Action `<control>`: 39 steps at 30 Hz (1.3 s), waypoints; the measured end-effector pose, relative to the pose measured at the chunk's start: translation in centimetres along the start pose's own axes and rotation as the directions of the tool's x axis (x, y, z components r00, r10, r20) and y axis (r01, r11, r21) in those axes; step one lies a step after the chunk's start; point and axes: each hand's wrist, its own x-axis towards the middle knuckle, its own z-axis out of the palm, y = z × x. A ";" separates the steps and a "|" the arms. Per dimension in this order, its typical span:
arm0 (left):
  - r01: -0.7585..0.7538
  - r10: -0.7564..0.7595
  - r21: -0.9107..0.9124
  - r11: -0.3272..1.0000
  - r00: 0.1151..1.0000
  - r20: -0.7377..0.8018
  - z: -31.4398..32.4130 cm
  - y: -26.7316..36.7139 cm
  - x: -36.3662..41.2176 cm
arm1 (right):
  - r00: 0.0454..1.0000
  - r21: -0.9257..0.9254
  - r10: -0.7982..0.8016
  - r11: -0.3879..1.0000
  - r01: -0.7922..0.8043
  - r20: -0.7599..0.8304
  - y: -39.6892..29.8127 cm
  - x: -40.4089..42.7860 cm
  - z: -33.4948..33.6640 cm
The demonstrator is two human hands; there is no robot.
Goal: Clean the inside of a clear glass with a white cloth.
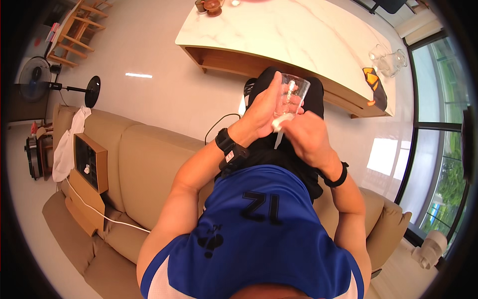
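Observation:
A clear drinking glass lies tilted over my lap, its wide rim pointing away from me. My left hand is wrapped around it, the fingers showing through the glass and the thumb along its near side. At the glass's base end, my right hand pinches a white tissue or cloth that appears to touch the glass. A pale strip hangs below the tissue over my dark trousers. The fingertips of my right hand are partly hidden and slightly blurred.
A marble-topped coffee table stands ahead, with a glass pitcher and a dark-and-orange pouch at its right end. I sit on a tan leather sofa; an open cardboard box rests to the left. A pedestal fan stands beyond.

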 end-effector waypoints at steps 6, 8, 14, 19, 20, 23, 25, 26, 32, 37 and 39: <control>-0.044 0.044 -0.019 0.999 0.999 0.005 1.1 0.5 -0.3 | 0.985 -0.141 -0.108 0.986 0.089 -0.133 -0.6 0.0 -0.1; -0.089 0.089 -0.036 0.995 0.996 0.012 1.6 -0.2 -0.7 | 0.982 -0.194 -0.115 0.977 0.084 -0.152 -0.3 0.5 0.2; -0.152 0.161 -0.083 0.985 0.981 0.110 0.6 -0.4 -1.0 | 0.915 0.000 0.194 0.978 -0.207 -0.353 0.7 -0.7 0.1; -0.211 0.217 -0.060 0.976 0.968 0.124 0.1 -0.9 -1.2 | 0.941 -0.076 0.021 0.996 -0.050 -0.339 -0.2 0.2 -1.3; -0.225 0.233 -0.065 0.972 0.959 0.162 0.1 -1.1 -1.0 | 0.958 -0.102 -0.055 0.994 0.028 -0.280 -0.6 0.8 -1.1; -0.234 0.230 -0.019 0.972 0.934 0.274 -0.4 -1.4 -0.8 | 0.941 -0.158 -0.083 0.987 0.032 -0.327 0.1 0.9 -0.5; -0.295 0.235 0.134 0.946 0.909 0.344 0.2 -0.9 -1.5 | 0.876 -0.081 0.081 0.987 -0.135 -0.476 0.6 0.8 -0.8; -0.263 0.198 0.120 0.957 0.899 0.392 -0.6 -1.2 -1.2 | 0.822 0.028 0.224 0.969 -0.246 -0.524 0.9 1.0 -0.9; -0.253 0.245 0.004 0.967 0.940 0.238 2.2 -0.1 -2.0 | 0.846 0.007 0.139 0.987 -0.158 -0.514 0.3 1.4 -1.9; -0.258 0.247 0.037 0.965 0.950 0.192 2.6 -0.9 -1.7 | 0.927 -0.224 -0.121 0.974 0.041 -0.355 0.9 1.6 -1.6; -0.238 0.227 0.056 0.970 0.962 0.151 2.3 -1.0 -1.6 | 0.930 -0.233 -0.099 0.972 0.015 -0.353 1.8 1.5 -2.0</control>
